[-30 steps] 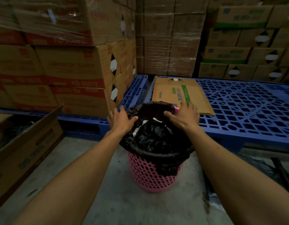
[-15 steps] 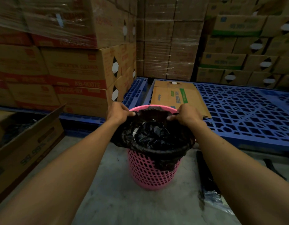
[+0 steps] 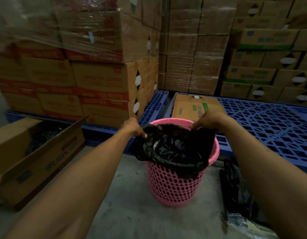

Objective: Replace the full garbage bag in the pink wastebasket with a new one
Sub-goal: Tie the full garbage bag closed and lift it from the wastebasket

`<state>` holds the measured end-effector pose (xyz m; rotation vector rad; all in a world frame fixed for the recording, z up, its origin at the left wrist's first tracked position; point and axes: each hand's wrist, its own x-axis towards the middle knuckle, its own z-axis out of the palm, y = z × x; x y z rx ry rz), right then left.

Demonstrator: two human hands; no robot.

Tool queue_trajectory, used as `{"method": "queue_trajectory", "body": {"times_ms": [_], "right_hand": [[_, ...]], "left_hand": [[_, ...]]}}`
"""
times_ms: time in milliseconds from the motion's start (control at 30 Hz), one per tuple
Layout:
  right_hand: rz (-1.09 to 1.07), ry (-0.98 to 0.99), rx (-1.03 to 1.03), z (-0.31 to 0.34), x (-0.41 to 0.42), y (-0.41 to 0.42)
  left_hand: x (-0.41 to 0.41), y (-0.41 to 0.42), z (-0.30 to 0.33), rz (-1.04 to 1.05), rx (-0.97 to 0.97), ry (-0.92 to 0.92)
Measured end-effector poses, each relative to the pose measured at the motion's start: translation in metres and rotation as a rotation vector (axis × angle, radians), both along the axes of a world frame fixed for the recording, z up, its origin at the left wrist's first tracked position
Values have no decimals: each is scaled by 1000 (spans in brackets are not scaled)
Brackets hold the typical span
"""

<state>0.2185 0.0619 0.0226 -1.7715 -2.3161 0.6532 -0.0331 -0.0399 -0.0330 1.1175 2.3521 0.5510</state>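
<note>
Garbage bag [image 3: 173, 149] sits in the pink wastebasket [image 3: 176, 183] on the floor; our left hand [image 3: 132, 126] and right hand [image 3: 209, 119] pinch its far edge. Yanking unevenly could tear it or tip the basket.

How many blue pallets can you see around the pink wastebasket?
2. One blue pallet sits left of the gap, under the red-printed boxes; the other blue pallet lies right, behind the pink wastebasket. Others may be hidden under the stacks behind.
</note>
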Motion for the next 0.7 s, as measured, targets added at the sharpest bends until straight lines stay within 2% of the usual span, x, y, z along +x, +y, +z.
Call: {"method": "queue_trajectory", "body": {"times_ms": [67, 133, 300, 533, 600, 700], "right_hand": [[-12, -156, -33, 3, -3, -5], [-8, -197, -8, 5, -7, -7], [50, 70, 238, 12, -14, -4], [41, 110, 406, 8, -12, -9], [23, 165, 372, 9, -12, -9], [-8, 327, 283, 13, -11, -8]], "left_hand": [[-4, 1, 2, 28, 55, -33], [-4, 0, 1, 29, 54, -85], [1, -10, -5, 37, -34, -367], [-1, 1, 20, 218, 495, -626], [5, 4, 41, 196, 537, -562], [15, 9, 72, 54, 477, -317]]}}
